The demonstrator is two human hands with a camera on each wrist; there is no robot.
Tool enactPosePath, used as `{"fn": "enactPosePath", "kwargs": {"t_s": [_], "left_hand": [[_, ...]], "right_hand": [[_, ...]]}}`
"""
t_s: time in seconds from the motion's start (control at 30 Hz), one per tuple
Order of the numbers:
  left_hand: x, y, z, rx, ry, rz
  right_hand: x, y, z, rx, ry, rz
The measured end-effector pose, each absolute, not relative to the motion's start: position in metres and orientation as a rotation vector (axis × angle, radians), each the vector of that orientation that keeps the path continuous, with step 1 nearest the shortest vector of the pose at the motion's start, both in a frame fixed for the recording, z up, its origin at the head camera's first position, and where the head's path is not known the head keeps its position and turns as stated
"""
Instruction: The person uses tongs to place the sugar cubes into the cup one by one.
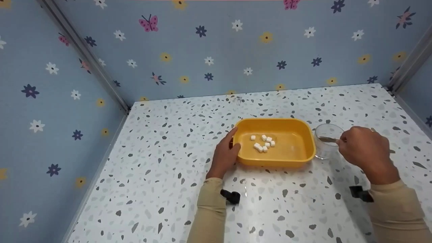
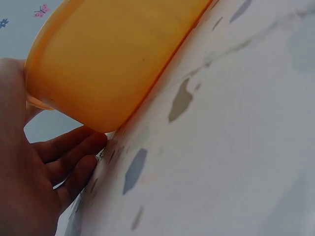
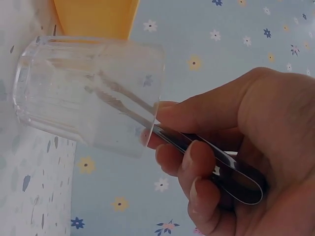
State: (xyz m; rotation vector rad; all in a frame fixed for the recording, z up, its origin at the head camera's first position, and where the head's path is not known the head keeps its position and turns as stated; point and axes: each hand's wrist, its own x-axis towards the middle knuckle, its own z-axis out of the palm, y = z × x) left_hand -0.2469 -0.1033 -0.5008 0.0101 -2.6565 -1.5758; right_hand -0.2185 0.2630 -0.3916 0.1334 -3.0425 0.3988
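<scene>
A yellow plastic tub [image 1: 290, 162] stands on the table with several small white cubes [image 1: 264, 137] on its floor. My left hand [image 1: 225, 153] grips the tub's left end, thumb at the rim; in the left wrist view its fingers [image 2: 74, 152] reach under the end of the tub wall [image 2: 98, 64]. Just right of the tub stands a clear glass [image 1: 325, 148]. My right hand [image 1: 366, 150] holds small metal tongs [image 3: 197, 147], their toothed tips inside the glass [image 3: 88, 98]. Whether the tips hold anything, I cannot tell.
The speckled white table [image 1: 162, 175] reaches back to a blue flowered panel [image 1: 219, 47]. More flowered panels close it in at the left [image 1: 50, 128] and right. The glass stands close to the tub's right end.
</scene>
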Motion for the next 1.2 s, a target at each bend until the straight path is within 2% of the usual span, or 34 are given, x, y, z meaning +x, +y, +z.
{"fn": "enactPosePath", "kwargs": {"t_s": [1.2], "left_hand": [[-0.2466,-0.104,-0.5006,0.024,-2.656,-1.605]], "right_hand": [[-0.2182,0.2587,-0.3949,0.125,-3.025,0.386]]}}
